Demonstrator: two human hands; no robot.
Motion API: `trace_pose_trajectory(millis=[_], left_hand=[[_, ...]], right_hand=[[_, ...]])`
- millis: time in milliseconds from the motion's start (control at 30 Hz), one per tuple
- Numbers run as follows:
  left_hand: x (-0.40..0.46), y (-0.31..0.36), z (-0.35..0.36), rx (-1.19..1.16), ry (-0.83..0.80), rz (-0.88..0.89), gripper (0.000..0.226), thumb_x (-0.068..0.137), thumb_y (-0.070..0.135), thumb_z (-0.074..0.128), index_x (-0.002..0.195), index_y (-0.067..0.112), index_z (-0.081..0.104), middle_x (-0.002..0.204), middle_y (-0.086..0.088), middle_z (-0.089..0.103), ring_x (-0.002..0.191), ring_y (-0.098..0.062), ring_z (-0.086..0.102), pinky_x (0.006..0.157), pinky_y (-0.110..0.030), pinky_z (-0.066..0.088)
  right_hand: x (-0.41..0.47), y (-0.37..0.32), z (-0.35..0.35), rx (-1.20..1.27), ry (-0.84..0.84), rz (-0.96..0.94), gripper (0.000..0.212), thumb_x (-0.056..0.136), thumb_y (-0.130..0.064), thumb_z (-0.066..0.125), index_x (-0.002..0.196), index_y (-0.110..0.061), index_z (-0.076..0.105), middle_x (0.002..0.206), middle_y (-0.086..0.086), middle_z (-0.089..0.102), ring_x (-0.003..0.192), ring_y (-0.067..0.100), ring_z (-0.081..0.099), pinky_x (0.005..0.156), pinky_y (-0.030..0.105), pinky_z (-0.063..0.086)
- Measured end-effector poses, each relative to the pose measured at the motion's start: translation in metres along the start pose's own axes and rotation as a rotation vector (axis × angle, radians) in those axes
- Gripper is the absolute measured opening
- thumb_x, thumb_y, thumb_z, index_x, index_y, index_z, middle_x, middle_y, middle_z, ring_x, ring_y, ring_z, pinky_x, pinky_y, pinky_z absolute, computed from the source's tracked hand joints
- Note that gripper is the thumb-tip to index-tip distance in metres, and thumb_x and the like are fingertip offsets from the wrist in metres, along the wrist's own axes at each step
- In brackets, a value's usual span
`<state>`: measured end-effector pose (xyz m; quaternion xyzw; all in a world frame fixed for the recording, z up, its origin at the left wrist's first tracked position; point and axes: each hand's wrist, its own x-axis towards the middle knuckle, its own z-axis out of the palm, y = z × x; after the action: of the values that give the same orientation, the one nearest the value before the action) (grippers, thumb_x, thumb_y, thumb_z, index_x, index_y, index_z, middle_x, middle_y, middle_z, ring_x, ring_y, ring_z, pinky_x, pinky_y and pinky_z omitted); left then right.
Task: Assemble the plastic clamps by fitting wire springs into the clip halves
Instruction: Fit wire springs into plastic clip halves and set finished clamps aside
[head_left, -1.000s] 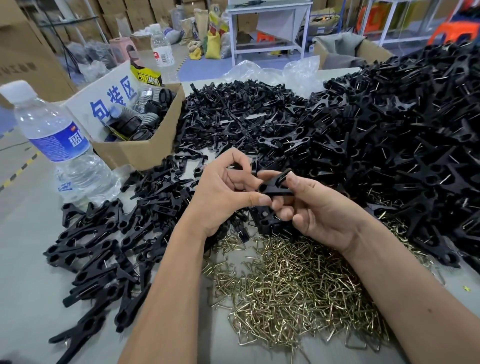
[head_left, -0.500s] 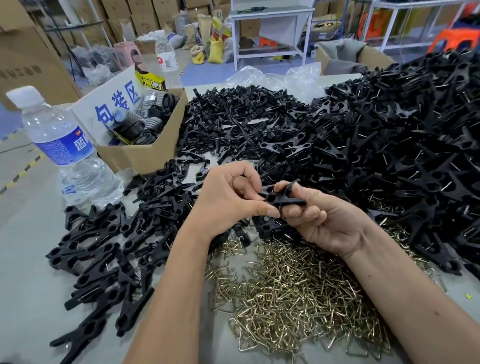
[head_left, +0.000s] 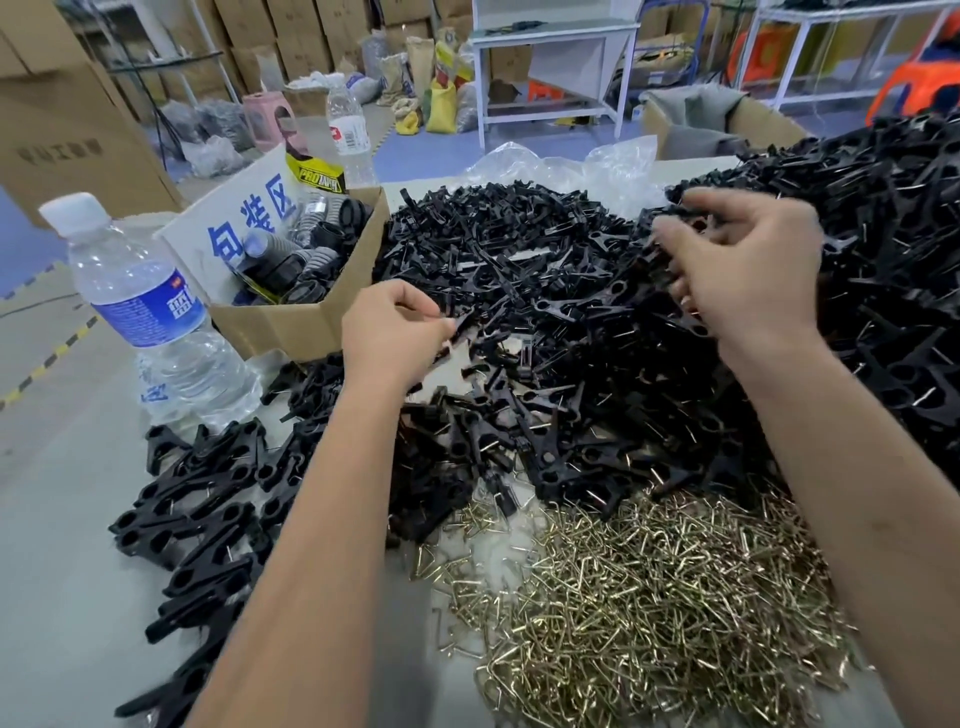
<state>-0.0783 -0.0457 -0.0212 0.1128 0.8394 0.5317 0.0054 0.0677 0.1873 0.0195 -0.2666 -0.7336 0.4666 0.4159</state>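
Open brown cardboard box at left holds dark ribbed plastic caps and a white sign with blue characters. Heap of black plastic clip halves lies under both hands; pile of brass-coloured wire springs nearer the person. Left hand fingers curled, contents unclear. Right hand blurred over the heap, grip unclear.

At my left stands a water bottle with a blue label and white cap, just beside a cardboard box full of black ribbed parts, a white sign with blue characters leaning in it. Behind it, a second bottle. Crumpled clear plastic lies further back.
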Motion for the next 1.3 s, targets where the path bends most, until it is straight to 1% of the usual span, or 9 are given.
trace_pose_trajectory(millis=[67, 133, 300, 433, 600, 800, 1033, 1167, 1300], left_hand=[[0.024, 0.006, 0.004, 0.175, -0.001, 0.018, 0.018, 0.081, 0.015, 0.086, 0.078, 0.023, 0.069, 0.082, 0.004, 0.075, 0.085, -0.016, 0.073, 0.076, -0.034, 0.060], [0.042, 0.011, 0.014, 0.341, -0.038, 0.063, 0.018, 0.084, 0.017, 0.083, 0.077, 0.026, 0.069, 0.089, 0.006, 0.073, 0.090, -0.015, 0.070, 0.069, -0.027, 0.052], [0.067, 0.013, 0.045, 0.584, -0.186, 0.088, 0.019, 0.085, 0.028, 0.084, 0.097, 0.019, 0.072, 0.101, -0.004, 0.071, 0.093, -0.024, 0.065, 0.076, -0.031, 0.047], [0.080, 0.005, 0.049, 0.599, -0.281, 0.074, 0.016, 0.081, 0.023, 0.088, 0.086, 0.024, 0.072, 0.102, -0.005, 0.074, 0.093, -0.024, 0.068, 0.073, -0.029, 0.046], [0.089, -0.009, 0.036, 0.483, -0.255, 0.011, 0.027, 0.074, 0.027, 0.095, 0.074, 0.026, 0.067, 0.083, 0.003, 0.069, 0.070, -0.017, 0.066, 0.070, -0.030, 0.056], [0.089, -0.021, 0.020, 0.236, -0.072, -0.055, 0.014, 0.089, 0.017, 0.080, 0.085, 0.023, 0.068, 0.093, 0.000, 0.072, 0.091, -0.023, 0.072, 0.079, -0.040, 0.063], [0.043, 0.003, 0.014, -0.470, -0.144, -0.261, 0.020, 0.101, -0.001, 0.057, 0.114, 0.009, 0.069, 0.110, -0.012, 0.064, 0.059, -0.011, 0.069, 0.060, -0.023, 0.059], [0.004, 0.015, 0.016, -0.663, -0.187, -0.268, 0.016, 0.100, 0.003, 0.063, 0.115, 0.007, 0.067, 0.093, -0.007, 0.067, 0.063, -0.010, 0.068, 0.063, -0.022, 0.058], [-0.031, 0.013, 0.018, -0.709, -0.263, -0.161, 0.022, 0.094, 0.003, 0.071, 0.113, 0.014, 0.071, 0.081, -0.002, 0.074, 0.071, -0.012, 0.069, 0.076, -0.028, 0.055]], right_hand=[[0.012, -0.012, 0.026, -0.217, 0.015, -0.218, 0.025, 0.090, -0.026, 0.078, 0.114, -0.019, 0.079, 0.087, 0.003, 0.079, 0.063, 0.008, 0.069, 0.074, 0.022, 0.060], [0.012, -0.024, 0.062, -0.390, -0.219, -0.353, 0.015, 0.091, -0.019, 0.076, 0.105, -0.019, 0.081, 0.094, 0.000, 0.079, 0.069, 0.001, 0.065, 0.077, 0.015, 0.056], [0.023, -0.020, 0.139, -0.968, -0.816, -0.525, 0.045, 0.086, 0.004, 0.062, 0.112, -0.028, 0.079, 0.112, 0.005, 0.074, 0.105, 0.029, 0.068, 0.093, 0.042, 0.058], [0.033, -0.003, 0.167, -1.108, -1.046, -0.570, 0.027, 0.087, -0.003, 0.066, 0.105, -0.020, 0.077, 0.104, 0.004, 0.073, 0.102, 0.030, 0.068, 0.092, 0.040, 0.057], [0.043, 0.015, 0.171, -0.967, -1.007, -0.551, 0.017, 0.083, -0.011, 0.080, 0.097, -0.021, 0.080, 0.094, 0.001, 0.072, 0.098, 0.024, 0.067, 0.080, 0.028, 0.050], [0.045, 0.019, 0.156, -0.489, -0.666, -0.406, 0.021, 0.097, -0.021, 0.072, 0.116, -0.015, 0.079, 0.100, 0.002, 0.077, 0.090, 0.018, 0.068, 0.090, 0.030, 0.054], [0.004, 0.004, 0.109, 0.151, -0.490, -0.023, 0.006, 0.094, -0.017, 0.077, 0.094, -0.012, 0.074, 0.067, 0.004, 0.064, 0.051, 0.012, 0.053, 0.048, 0.023, 0.046], [-0.033, 0.014, 0.068, 0.253, -0.448, 0.020, 0.016, 0.090, -0.011, 0.078, 0.082, -0.024, 0.082, 0.068, -0.005, 0.065, 0.062, 0.010, 0.053, 0.058, 0.022, 0.046], [-0.067, 0.025, 0.035, 0.284, -0.448, 0.013, 0.024, 0.085, -0.007, 0.084, 0.101, -0.024, 0.082, 0.089, -0.006, 0.076, 0.081, 0.008, 0.069, 0.078, 0.019, 0.053]])
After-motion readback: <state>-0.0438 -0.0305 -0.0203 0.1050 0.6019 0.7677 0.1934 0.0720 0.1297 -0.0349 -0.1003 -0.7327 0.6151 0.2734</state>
